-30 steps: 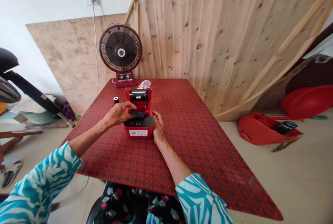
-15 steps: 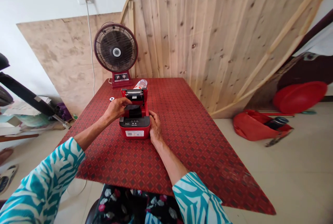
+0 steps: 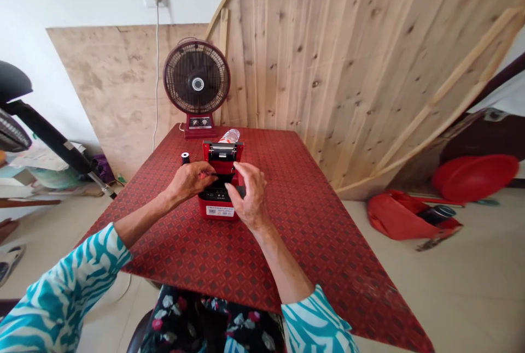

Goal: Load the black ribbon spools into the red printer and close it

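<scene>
A small red-and-black printer [image 3: 217, 212] stands on the table with its lid [image 3: 223, 151] raised and a white label on its front. My left hand [image 3: 192, 179] reaches over the printer's left side, fingertips pinched on a black roll-like piece [image 3: 221, 177] in the opening; its exact shape is partly hidden. On the right, my right hand [image 3: 251, 194] is held over the printer's edge, thumb and fingers spread apart around that opening. A black roll with a white core [image 3: 185, 158] stands upright just beyond my left hand.
A maroon fan [image 3: 197, 85] stands at the table's back left. Behind the printer lies a clear plastic bottle [image 3: 230, 135]. The patterned red table [image 3: 303, 243] meets a wooden panel [image 3: 311, 58]. An orange bag [image 3: 394, 215] lies on the floor at right.
My right hand has left the printer's right side and risen to its opening, fingers spreading. My left hand has shifted slightly inward with the black piece. The view has tilted a little.
</scene>
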Tool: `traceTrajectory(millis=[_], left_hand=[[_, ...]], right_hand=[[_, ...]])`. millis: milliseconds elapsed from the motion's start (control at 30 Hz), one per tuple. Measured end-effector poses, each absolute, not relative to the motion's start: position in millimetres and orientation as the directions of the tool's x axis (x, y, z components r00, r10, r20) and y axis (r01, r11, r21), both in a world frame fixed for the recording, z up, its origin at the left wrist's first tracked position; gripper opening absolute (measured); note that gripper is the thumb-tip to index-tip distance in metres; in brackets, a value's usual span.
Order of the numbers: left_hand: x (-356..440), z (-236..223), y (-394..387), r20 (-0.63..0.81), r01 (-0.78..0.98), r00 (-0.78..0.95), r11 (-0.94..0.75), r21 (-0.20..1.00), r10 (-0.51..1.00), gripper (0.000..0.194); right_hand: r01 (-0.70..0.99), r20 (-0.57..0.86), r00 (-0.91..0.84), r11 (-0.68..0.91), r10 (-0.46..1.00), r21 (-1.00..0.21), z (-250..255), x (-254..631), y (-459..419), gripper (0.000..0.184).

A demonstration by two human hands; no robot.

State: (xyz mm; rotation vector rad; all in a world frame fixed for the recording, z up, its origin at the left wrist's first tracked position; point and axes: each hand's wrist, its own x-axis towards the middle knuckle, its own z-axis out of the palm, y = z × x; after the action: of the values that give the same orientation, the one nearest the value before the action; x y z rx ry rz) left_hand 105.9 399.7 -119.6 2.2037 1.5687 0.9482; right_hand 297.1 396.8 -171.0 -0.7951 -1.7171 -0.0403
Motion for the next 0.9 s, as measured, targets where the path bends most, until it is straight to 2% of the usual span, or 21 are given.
traceTrajectory(millis=[133,233,300,433,567,667,800,900], left_hand=[[99.0,-121.9,390.6,0.376,0.702,0.323,-0.486,0.521,0.869,0.015],[86.3,-126.4,382.9,0.397,0.611,0.361,-0.536,0.583,0.844,0.041],[76.8,-132.9,378.6,0.418,0.551,0.284,-0.503,0.666,0.863,0.049],[65.4,-149.8,374.6,0.388,0.456,0.101,-0.39,0.8,0.916,0.038],[66.1,-160.0,378.6,0.344,0.404,0.038,-0.329,0.853,0.938,0.029],[70.3,-159.8,388.3,0.351,0.344,-0.023,-0.322,0.882,0.936,0.036],[79.7,-148.6,408.8,0.331,0.27,-0.083,-0.298,0.916,0.94,0.056],[88.2,-137.2,428.0,0.315,0.257,-0.086,-0.285,0.924,0.945,0.059]], right_hand=[[0.57,0.899,-0.143,0.777,0.414,-0.267,-160.6,295.5,393.9,0.006],[0.565,0.887,-0.207,0.791,0.412,-0.236,-161.2,300.1,383.8,0.007],[0.561,0.868,-0.256,0.797,0.425,-0.224,-165.3,304.0,374.6,0.006],[0.575,0.84,-0.326,0.796,0.435,-0.189,-175.6,309.5,359.7,0.007],[0.594,0.86,-0.32,0.791,0.398,-0.144,-181.0,310.7,354.8,0.01],[0.604,0.879,-0.311,0.789,0.362,-0.111,-182.5,309.9,354.5,0.01],[0.608,0.895,-0.307,0.79,0.324,-0.078,-184.6,309.1,353.9,0.011],[0.602,0.901,-0.298,0.795,0.314,-0.078,-186.4,309.1,353.1,0.011]])
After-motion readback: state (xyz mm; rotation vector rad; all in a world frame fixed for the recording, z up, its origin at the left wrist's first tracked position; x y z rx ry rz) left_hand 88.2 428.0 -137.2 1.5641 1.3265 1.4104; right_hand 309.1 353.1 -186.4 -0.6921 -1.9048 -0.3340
